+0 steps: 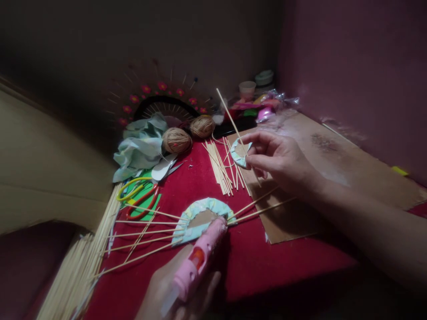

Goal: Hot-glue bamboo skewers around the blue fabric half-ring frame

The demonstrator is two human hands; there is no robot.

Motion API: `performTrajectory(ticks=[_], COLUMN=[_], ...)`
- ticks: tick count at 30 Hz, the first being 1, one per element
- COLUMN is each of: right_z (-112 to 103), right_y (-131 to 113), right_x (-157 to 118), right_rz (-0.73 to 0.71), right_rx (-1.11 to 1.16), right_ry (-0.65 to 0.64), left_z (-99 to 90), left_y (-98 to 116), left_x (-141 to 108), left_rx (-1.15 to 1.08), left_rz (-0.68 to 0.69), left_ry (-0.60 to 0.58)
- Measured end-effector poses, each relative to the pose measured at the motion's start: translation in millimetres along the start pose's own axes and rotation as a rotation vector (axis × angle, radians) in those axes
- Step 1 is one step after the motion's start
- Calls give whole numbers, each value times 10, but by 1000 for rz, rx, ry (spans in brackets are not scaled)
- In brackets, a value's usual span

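Observation:
My left hand (182, 280) is closed around a pink hot glue gun (200, 258). The gun's nozzle lies over the right end of a fabric-covered cardboard half-ring (191, 213) with thin sticks stuck out from both sides. My right hand (276, 158) pinches a thin wooden stick (230, 115), held tilted above the table. Behind those fingers is a small round piece (237, 155) with a pale blue fabric edge; whether the hand touches it I cannot tell. Loose sticks (218, 171) lie in a group just left of it.
Scissors (142, 209) with red and yellow handles rest on green material at left. Twine balls (176, 140), crumpled fabric (140, 151) and a flowered fan-shaped piece (162, 86) stand behind. Brown cardboard (333, 155) covers the right side; a long stick bundle (73, 266) lies lower left.

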State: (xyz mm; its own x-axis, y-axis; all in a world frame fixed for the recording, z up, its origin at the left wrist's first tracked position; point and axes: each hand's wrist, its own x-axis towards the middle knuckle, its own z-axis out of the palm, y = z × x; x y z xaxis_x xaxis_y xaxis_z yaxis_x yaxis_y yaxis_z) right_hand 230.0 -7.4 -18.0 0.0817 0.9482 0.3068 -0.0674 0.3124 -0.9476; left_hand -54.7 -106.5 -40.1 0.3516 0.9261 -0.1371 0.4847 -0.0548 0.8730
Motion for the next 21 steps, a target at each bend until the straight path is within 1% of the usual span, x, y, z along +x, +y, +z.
performTrajectory(ticks=[3,7,15,21], right_z=[2,7,10,7], right_y=[4,-27,-79,-79], right_x=[2,-9,-29,-34], right_rz=[-10,19,51,36], right_rx=[5,-9,-37,-36], right_ry=[5,10,17,8], left_z=[-40,-54,-37,-8], left_y=[-43,0,36,131], left_x=[-6,-1,32,79], left_rx=[-61,-121,-223,-217], left_rz=[-39,-90,-150,-155], left_ry=[-36,-68,-32,-19])
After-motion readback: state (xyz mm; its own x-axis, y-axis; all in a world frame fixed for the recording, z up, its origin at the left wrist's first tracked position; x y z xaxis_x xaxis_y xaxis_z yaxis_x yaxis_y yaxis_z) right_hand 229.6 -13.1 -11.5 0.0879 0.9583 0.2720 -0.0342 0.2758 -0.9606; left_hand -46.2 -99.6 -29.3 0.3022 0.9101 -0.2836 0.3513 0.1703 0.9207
